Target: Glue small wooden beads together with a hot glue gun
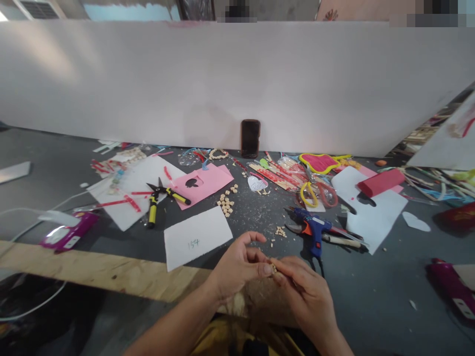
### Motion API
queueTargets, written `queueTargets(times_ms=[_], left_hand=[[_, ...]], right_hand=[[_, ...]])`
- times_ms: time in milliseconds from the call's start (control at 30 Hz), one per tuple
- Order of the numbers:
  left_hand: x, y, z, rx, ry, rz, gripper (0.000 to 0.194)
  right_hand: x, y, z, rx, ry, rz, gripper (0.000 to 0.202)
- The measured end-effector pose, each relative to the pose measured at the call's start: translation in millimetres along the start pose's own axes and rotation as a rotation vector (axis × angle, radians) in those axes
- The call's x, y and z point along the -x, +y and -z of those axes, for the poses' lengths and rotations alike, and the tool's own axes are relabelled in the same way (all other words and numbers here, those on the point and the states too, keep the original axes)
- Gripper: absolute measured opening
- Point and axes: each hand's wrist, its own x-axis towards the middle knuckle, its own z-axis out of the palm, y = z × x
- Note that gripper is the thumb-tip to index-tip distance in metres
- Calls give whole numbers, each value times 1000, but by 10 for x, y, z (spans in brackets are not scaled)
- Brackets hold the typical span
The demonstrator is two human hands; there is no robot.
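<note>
Near the table's front edge, my left hand and my right hand meet at the fingertips. Between them is a small cluster of pale wooden pieces, pinched by the thumbs and index fingers of both hands. The other left fingers are curled loosely. Beyond my hands lie small light pegs and a pile of wooden flower-shaped pieces. Left of my left hand is a white card with green writing. A blue glue gun rests beyond my right hand.
Black-and-yellow pliers lie on papers at the left, beside pink paper. A phone leans on the white board. Scissors, a red roll and purple power strips are around.
</note>
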Motion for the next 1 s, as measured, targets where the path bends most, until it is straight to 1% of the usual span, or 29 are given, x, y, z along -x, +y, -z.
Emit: queueTargets(times_ms=[133,267,467,767,1000], left_hand=[[2,0,14,-3,-8,-14,59],[5,5,16,-16,-14,-25,59],[11,7,-6,9,2,-39,61],[20,-13,-8,26,-23,-39,60],[3,-26,-22,35,-17,-47,60]], right_hand=[[-2,-22,-11,4,20,-55,20],[24,-10,-20,6,54,-114,20],[80,25,-41,13,43,-103,25],[79,18,-25,-24,-3,-91,27],[77,20,-51,-42,51,-110,23]])
